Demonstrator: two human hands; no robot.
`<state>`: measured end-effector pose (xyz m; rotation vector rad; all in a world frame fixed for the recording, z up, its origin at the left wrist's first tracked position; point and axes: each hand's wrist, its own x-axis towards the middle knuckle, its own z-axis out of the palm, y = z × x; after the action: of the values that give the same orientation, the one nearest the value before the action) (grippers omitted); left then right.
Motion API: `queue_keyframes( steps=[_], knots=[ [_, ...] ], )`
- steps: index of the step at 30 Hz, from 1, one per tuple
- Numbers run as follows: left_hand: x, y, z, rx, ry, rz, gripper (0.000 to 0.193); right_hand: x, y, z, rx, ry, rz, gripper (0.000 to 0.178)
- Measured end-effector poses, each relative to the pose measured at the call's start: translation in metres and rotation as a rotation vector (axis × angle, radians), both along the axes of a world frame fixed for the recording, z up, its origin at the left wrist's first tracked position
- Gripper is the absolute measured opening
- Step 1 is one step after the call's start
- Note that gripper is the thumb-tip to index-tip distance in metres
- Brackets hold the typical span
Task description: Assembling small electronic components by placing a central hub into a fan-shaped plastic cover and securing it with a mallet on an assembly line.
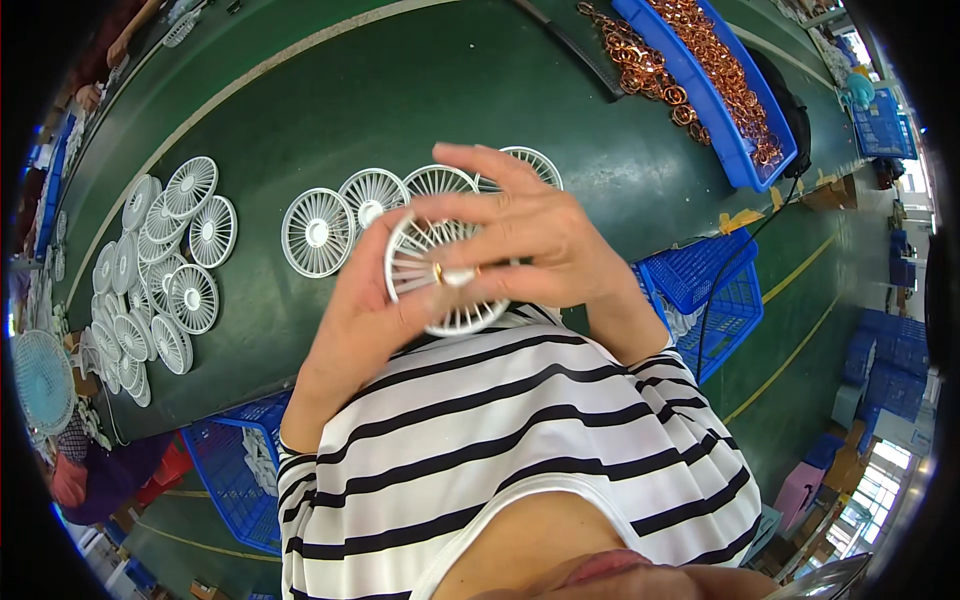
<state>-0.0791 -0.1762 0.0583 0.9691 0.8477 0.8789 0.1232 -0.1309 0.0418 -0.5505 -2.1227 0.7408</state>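
Note:
My left hand grips a white round fan grille by its rim in front of my chest. My right hand reaches across the grille, thumb and index finger closed at its hub around a small copper-coloured ring. Fingers hide part of the ring and the grille. Just beyond my hands, a row of similar white grilles lies on the green table; the leftmost grille is in full view, and others are partly covered by my hands.
Many white grilles lie heaped on the green table at left. A blue tray of copper rings stands far right, with loose copper rings beside it. Blue crates stand below the table edge. Another person's hand shows far left.

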Motion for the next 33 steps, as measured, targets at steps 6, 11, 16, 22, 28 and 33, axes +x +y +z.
queue_keyframes(
  steps=[6,11,16,22,28,33],
  knots=[
    [-0.001,-0.003,-0.015,-0.018,0.008,0.003,0.051,0.009,0.008,-0.018,-0.243,0.076,0.14,0.027],
    [-0.029,-0.003,-0.041,0.687,0.542,0.575,0.04,0.073,0.055,-0.027,-0.094,-0.231,-0.796,0.026],
    [-0.07,-0.003,-0.064,0.918,1.082,0.954,0.034,0.169,0.106,-0.061,0.056,-0.811,-1.256,0.029],
    [-0.09,-0.008,-0.084,0.844,1.4,0.59,0.044,0.191,0.1,-0.067,-0.078,-0.856,-1.263,0.028],
    [-0.141,0.029,-0.063,0.957,1.421,0.791,0.045,0.16,0.081,-0.056,0.024,-0.726,-1.249,0.024],
    [-0.202,0.097,-0.048,0.555,1.893,0.834,0.063,0.102,0.056,-0.05,0.149,-0.288,-0.958,0.011]
  ],
)
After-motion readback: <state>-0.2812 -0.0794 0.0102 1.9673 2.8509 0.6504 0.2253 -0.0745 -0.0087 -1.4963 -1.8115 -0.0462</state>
